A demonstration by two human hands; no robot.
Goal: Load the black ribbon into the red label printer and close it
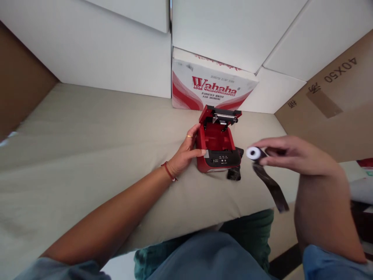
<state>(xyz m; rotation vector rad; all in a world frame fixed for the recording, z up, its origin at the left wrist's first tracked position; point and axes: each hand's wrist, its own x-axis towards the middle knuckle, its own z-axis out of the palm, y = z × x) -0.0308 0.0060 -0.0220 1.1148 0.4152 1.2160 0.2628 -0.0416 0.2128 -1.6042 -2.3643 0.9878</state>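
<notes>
A small red printer stands on the beige cloth-covered table with its lid tipped open toward the back, showing an empty red bay. My left hand rests against the printer's left side, thumb on its front corner and fingers curled round the edge. My right hand hovers to the right of the printer, fingers closed on a small paper roll. A dark strip hangs down from the roll past the table's front edge.
A red-and-white Wahaha carton stands right behind the printer, among large white boxes. Brown cardboard leans at the right, more at the far left. A dark object lies just in front of the printer. My knees are below the table edge.
</notes>
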